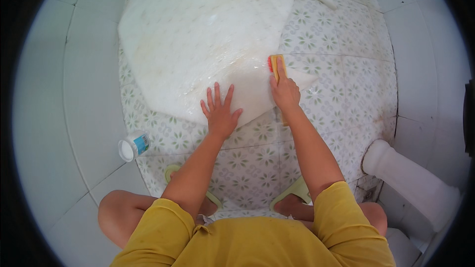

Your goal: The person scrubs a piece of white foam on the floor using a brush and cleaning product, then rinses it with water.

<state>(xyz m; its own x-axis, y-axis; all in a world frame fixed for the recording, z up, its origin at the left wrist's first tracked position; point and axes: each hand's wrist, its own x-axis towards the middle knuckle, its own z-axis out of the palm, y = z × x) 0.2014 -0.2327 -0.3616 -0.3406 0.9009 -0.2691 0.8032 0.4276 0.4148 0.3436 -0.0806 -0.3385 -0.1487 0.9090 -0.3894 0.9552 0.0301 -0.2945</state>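
Note:
A large wet white mat or sheet (pixel 207 37) lies on the patterned tile floor, its exact material unclear. My left hand (pixel 220 116) is pressed flat on its near edge with the fingers spread, holding nothing. My right hand (pixel 286 91) grips a scrub brush (pixel 277 67) with a yellow-orange handle and red bristles. The brush is tilted, its bristles facing left at the mat's right edge. A pointed corner of the mat (pixel 304 79) shows just right of my right hand. Shiny wet patches lie between the two hands and farther up the mat.
A clear tub with white contents (pixel 127 150) and a blue label stands by the left wall. A white pedestal (pixel 408 181) rises at the right. Tiled walls (pixel 92 81) flank the floor. Green slippers (pixel 291 193) are on my feet close to me.

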